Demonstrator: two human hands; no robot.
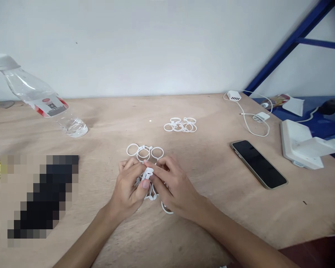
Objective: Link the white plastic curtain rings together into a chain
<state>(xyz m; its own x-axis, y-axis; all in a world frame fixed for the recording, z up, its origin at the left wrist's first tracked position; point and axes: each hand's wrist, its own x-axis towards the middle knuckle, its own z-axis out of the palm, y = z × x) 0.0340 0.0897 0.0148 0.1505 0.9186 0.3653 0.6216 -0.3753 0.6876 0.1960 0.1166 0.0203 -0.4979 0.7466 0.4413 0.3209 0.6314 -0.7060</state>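
Near the middle of the table, my left hand [130, 186] pinches a small white plastic piece [147, 173] between thumb and fingers. My right hand [174, 186] meets it from the right, its fingertips closed on the same piece. White plastic rings [132, 149] lie just beyond and beneath both hands, partly hidden by them. One ring [167, 209] shows below my right hand. Farther back lies a separate small cluster of white rings [180, 125].
A clear bottle [48, 102] with a white cap stands at the left, above a pixelated dark object [44, 199]. On the right are a phone [259, 163], a white cable [247, 124], a white hub [234, 96] and a white power adapter [301, 143]. A blue frame [290, 44] rises behind.
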